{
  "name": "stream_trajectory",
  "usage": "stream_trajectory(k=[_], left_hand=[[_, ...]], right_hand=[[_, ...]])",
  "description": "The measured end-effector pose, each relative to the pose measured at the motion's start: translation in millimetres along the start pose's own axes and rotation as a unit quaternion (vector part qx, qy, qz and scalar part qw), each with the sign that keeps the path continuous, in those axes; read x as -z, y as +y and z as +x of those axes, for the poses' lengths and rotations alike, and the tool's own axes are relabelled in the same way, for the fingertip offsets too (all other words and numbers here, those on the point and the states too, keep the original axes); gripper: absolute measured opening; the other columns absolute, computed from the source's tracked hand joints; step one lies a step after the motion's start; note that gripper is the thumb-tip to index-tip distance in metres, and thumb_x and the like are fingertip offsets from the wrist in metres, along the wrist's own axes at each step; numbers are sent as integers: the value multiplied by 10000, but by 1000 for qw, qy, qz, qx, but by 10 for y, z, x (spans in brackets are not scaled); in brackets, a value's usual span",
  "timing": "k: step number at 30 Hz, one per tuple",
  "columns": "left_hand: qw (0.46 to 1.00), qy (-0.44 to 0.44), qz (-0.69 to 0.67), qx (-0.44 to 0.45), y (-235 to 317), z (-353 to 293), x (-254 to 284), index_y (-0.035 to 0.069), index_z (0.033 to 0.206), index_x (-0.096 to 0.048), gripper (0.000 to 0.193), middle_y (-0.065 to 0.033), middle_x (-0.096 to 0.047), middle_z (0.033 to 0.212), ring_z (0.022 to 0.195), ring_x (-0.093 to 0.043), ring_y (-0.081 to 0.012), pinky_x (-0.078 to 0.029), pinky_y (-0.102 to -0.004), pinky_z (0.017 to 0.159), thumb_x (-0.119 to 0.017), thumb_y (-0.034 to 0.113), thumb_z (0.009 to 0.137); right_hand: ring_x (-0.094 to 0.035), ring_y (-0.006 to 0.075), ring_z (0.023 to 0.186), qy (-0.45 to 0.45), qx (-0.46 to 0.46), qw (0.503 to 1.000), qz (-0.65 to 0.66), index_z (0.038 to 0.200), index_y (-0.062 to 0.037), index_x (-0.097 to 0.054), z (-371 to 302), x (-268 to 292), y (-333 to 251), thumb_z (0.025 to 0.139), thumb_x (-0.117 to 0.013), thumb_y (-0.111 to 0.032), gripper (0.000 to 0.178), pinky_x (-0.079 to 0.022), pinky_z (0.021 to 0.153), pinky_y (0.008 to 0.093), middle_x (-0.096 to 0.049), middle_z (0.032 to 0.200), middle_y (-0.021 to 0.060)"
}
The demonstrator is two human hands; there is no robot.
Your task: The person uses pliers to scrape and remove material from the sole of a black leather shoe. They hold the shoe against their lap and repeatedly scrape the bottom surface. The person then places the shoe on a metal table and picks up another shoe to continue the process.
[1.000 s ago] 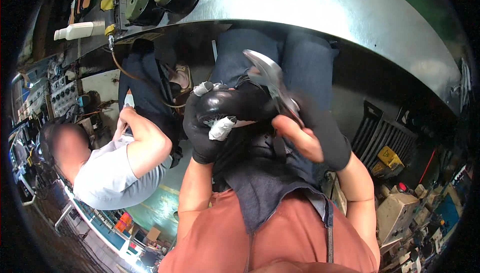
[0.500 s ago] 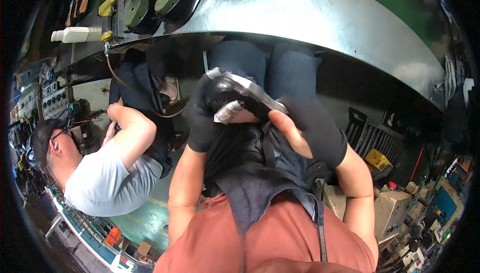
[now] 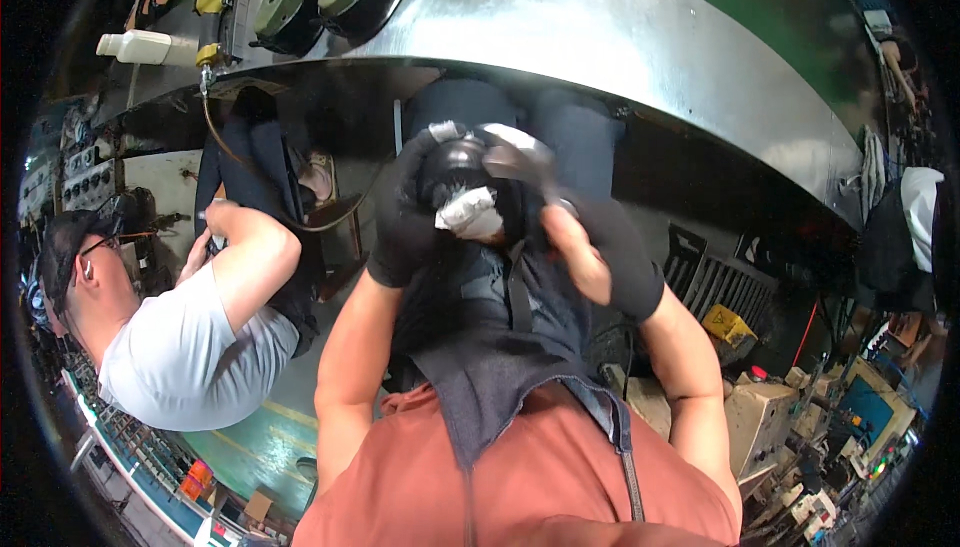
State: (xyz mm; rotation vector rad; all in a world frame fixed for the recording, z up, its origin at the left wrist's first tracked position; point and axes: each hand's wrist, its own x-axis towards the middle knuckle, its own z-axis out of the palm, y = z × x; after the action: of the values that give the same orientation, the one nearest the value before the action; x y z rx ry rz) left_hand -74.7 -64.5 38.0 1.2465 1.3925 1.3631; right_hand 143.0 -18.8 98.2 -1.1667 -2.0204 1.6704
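Black work gloves cover both of the person's hands, which now sit higher and closer together than half a second ago, raised right under the curved grey sheet-metal machine table [image 3: 640, 37]. The left hand [image 3: 405, 217] wraps around the side of a rounded glossy black part [image 3: 455, 162], fingers curled about it in a full grasp. The right hand [image 3: 600, 252], which earlier lay off to the right, has come in against the part's right side; it grips a small grey metal tool [image 3: 520, 157] laid across the top of the part. A crumpled white rag [image 3: 470, 215] is bunched just below the black part, between the two hands, touching it. A dark blue denim apron [image 3: 500, 347] hangs beneath the hands over an orange shirt.

To the left a co-worker in a light grey T-shirt [image 3: 180, 357] has leaned lower than before, one bare arm [image 3: 250, 257] bent up near a thin brown hose [image 3: 260, 187] that runs from a yellow fitting [image 3: 208, 52] at the table edge. A white plastic bottle [image 3: 135, 45] lies on the table beside it.

Overhead the table rim closes off the space above the hands; the co-worker's elbow crowds the left. Open green floor [image 3: 250, 447] shows lower left, while beige machine housings [image 3: 760, 417] fill the lower right.
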Motion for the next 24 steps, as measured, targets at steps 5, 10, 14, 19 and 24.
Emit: stream_trajectory(k=[5, 10, 14, 19, 24], left_hand=[[999, -13, -35, 27, 33, -34, 39, 7, 1254, -516, 671, -108, -605, 1165, 1060, -577, -191, -475, -333, 920, -836, 167, 687], [999, -31, 8, 16, 5, -10, 62, 7, 1244, -520, 685, -116, -611, 1152, 1043, -589, -205, -476, -335, 916, -848, 189, 671], [995, -20, 90, -30, -6, -13, 75, 2, 1226, -530, 693, -122, -616, 1143, 1034, -594, -226, -473, -356, 923, -855, 238, 661], [999, -26, 45, -5, 67, -14, 56, 17, 1215, -539, 678, -125, -618, 1144, 1048, -595, -232, -474, -361, 931, -860, 206, 648], [997, -31, 45, -47, 2, -71, 96, -10, 1197, -539, 664, -123, -620, 1107, 1017, -610, -206, -502, -327, 882, -876, 154, 649]], right_hand=[[-521, 306, 599, 43, 37, 997, 54, 844, 5, -570, -91, -62, 0, 993, -459, -259, 323, -431, 603, 376, -544, 683, 179], [-557, 347, 612, 18, 27, 999, -13, 828, -4, -591, -40, 63, -164, 981, -488, -278, 331, -431, 586, 396, -563, 704, 214], [-566, 362, 592, -11, -6, 995, -101, 824, -5, -602, 21, 112, -225, 972, -506, -290, 335, -426, 565, 415, -567, 698, 233], [-536, 343, 553, 93, -21, 995, -15, 792, -6, -587, -14, 178, -219, 971, -505, -301, 355, -407, 532, 388, -554, 663, 206], [-515, 111, 578, 28, -69, 997, -3, 750, 5, -520, -132, 284, -155, 994, -471, -278, 376, -412, 534, 278, -498, 632, 29]])
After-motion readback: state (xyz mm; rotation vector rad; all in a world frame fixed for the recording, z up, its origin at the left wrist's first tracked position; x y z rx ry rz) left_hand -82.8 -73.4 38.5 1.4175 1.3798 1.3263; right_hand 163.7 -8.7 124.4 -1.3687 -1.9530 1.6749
